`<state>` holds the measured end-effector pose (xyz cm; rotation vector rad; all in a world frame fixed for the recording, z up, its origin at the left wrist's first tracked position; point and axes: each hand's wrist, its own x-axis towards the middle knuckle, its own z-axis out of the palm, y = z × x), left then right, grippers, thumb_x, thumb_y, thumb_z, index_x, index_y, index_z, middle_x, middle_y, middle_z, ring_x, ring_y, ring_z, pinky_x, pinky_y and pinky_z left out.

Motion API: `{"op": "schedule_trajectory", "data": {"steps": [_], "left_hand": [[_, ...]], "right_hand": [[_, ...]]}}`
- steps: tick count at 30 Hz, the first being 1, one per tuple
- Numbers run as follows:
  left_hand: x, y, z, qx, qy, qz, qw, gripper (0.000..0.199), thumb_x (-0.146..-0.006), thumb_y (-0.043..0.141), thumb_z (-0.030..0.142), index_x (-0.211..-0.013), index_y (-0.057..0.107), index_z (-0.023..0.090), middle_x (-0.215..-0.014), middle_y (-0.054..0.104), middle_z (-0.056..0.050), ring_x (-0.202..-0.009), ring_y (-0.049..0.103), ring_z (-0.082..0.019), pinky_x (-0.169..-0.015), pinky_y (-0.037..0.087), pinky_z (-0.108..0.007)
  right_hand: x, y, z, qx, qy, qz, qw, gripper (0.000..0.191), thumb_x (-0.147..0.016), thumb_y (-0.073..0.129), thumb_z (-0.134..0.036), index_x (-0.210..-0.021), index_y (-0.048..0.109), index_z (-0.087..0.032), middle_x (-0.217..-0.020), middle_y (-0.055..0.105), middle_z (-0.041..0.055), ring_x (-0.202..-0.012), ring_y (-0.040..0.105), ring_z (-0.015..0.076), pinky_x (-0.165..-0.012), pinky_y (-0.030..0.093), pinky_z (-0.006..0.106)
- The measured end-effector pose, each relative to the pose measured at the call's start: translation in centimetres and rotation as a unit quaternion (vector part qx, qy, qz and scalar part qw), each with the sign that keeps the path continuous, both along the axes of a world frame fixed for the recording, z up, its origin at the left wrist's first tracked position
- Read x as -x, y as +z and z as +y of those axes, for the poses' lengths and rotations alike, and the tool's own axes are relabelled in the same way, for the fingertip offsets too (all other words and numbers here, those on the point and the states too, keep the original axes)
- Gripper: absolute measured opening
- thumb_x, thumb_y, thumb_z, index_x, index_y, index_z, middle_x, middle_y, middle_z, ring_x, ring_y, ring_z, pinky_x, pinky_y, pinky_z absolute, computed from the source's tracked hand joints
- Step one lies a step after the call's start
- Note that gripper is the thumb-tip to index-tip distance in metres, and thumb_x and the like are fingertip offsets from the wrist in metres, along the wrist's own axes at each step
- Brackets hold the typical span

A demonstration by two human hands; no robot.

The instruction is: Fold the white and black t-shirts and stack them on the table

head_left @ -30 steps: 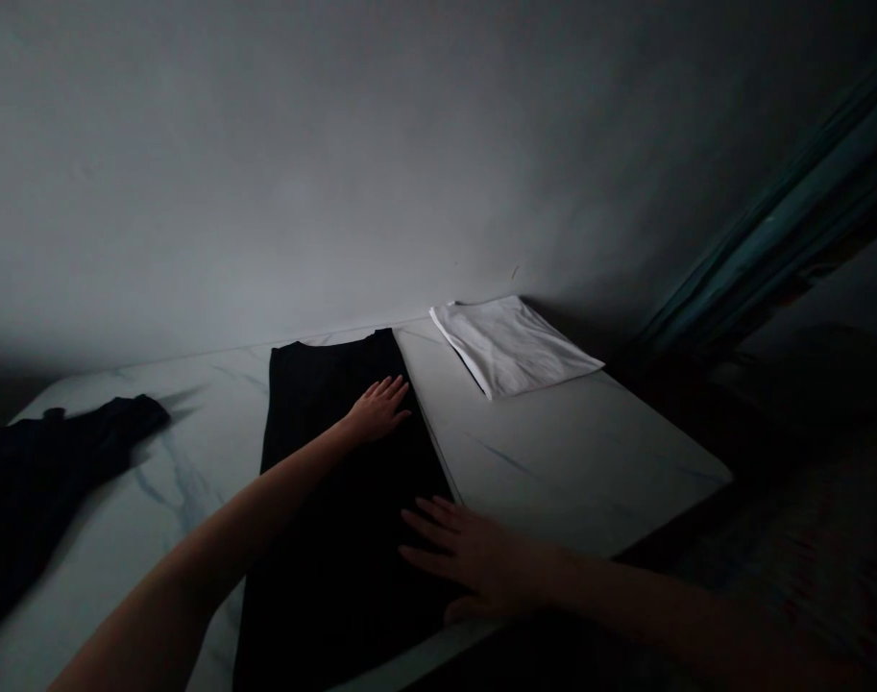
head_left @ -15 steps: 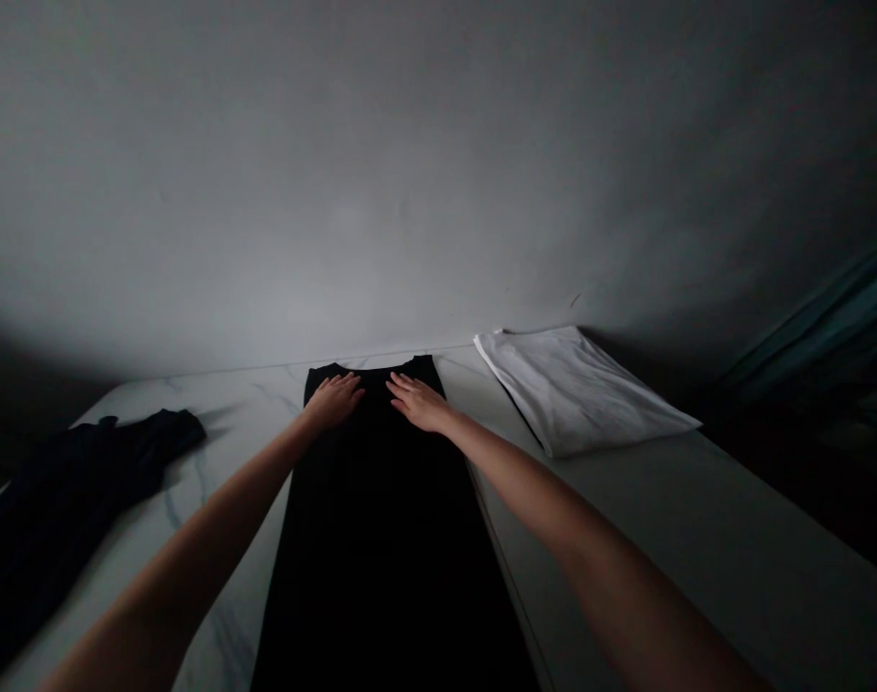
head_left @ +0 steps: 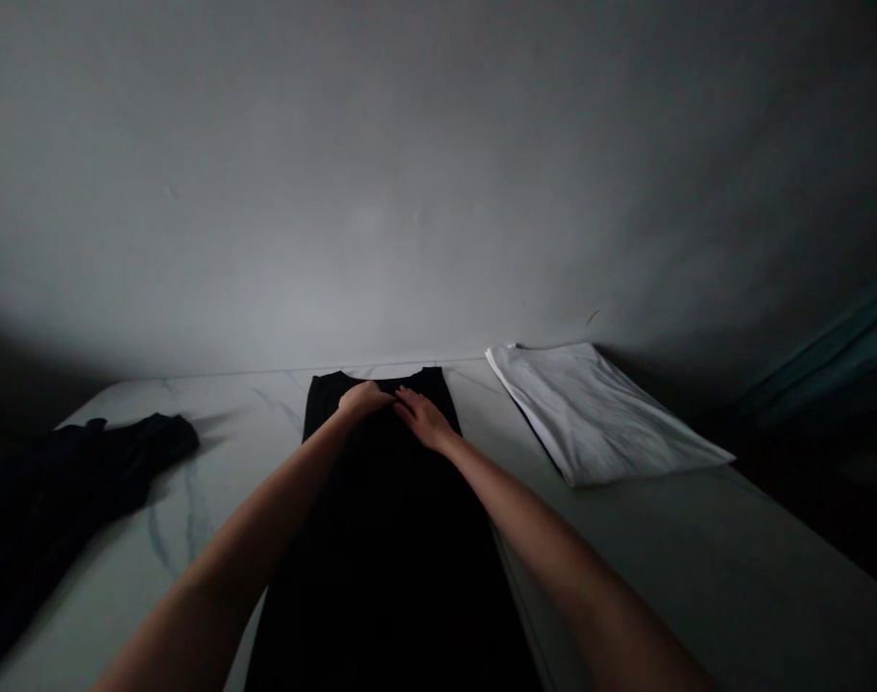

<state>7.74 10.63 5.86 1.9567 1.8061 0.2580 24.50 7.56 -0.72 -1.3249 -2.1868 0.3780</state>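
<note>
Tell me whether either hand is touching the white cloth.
No: the left hand and the right hand are both at the black garment, and the white cloth lies apart, to their right.

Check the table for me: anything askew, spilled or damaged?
No spill or damage shows. Only the dark garment at left looks untidy: it lies loose and slantwise, while the black garment lies straight and the white cloth flat.

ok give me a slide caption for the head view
Left hand and right hand close together on a black garment, white cloth at right.
</note>
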Motion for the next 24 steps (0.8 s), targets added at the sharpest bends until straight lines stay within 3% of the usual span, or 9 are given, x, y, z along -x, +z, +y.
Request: {"op": "schedule_trajectory", "data": {"steps": [3, 7, 11, 16, 24], "left_hand": [[0.3, -0.1, -0.7, 0.027, -0.005, 0.009, 1.0, 0.023, -0.076, 0.064, 0.04, -0.073, 0.07, 0.018, -0.062, 0.066, -0.003, -0.066, 0.065, -0.02, -0.057, 0.042, -0.026], [-0.1, -0.5, -1.9, -0.032, 0.011, -0.007, 0.999, 0.014, -0.076, 0.062, 0.028, -0.085, 0.066, 0.018, -0.077, 0.068, -0.003, -0.073, 0.063, -0.018, -0.06, 0.04, -0.025], [-0.7, -1.1, -2.5, -0.086, 0.038, -0.047, 0.994, 0.024, -0.076, 0.063, 0.022, -0.099, 0.059, 0.018, -0.089, 0.068, -0.004, -0.079, 0.062, -0.018, -0.065, 0.041, -0.025], [-0.5, -1.3, -2.7, -0.075, 0.042, -0.065, 0.994, 0.037, -0.076, 0.061, 0.017, -0.112, 0.053, 0.02, -0.091, 0.067, -0.002, -0.077, 0.062, -0.017, -0.063, 0.04, -0.025], [-0.2, -0.2, -3.4, -0.045, 0.036, 0.015, 0.998, 0.024, -0.075, 0.056, 0.018, -0.097, 0.064, 0.024, -0.1, 0.072, -0.006, -0.089, 0.067, -0.024, -0.068, 0.046, -0.029]], "right_hand": [[-1.4, 0.9, 2.2, -0.04, -0.035, 0.059, 0.997, 0.037, -0.101, 0.039, -0.019, -0.126, 0.066, -0.02, -0.127, 0.068, 0.009, -0.12, 0.061, 0.0196, -0.105, 0.045, 0.035], [-3.1, 2.6, 5.0, -0.065, -0.058, -0.02, 0.996, 0.038, -0.088, 0.051, -0.001, -0.114, 0.071, -0.02, -0.119, 0.07, 0.0077, -0.112, 0.062, 0.0194, -0.102, 0.045, 0.033], [-3.5, 3.4, 6.9, -0.026, -0.055, -0.071, 0.996, 0.028, -0.088, 0.057, -0.004, -0.103, 0.074, -0.02, -0.113, 0.071, 0.0066, -0.105, 0.064, 0.0186, -0.094, 0.047, 0.028], [-3.2, 3.1, 7.8, -0.007, -0.112, -0.08, 0.99, 0.021, -0.091, 0.057, -0.009, -0.095, 0.074, -0.022, -0.108, 0.07, 0.0054, -0.101, 0.064, 0.018, -0.088, 0.048, 0.026], [-1.8, 3.5, 6.8, 0.015, -0.174, -0.141, 0.974, 0.016, -0.096, 0.056, -0.02, -0.104, 0.07, -0.022, -0.118, 0.063, 0.0075, -0.095, 0.065, 0.0189, -0.075, 0.048, 0.026]]}}
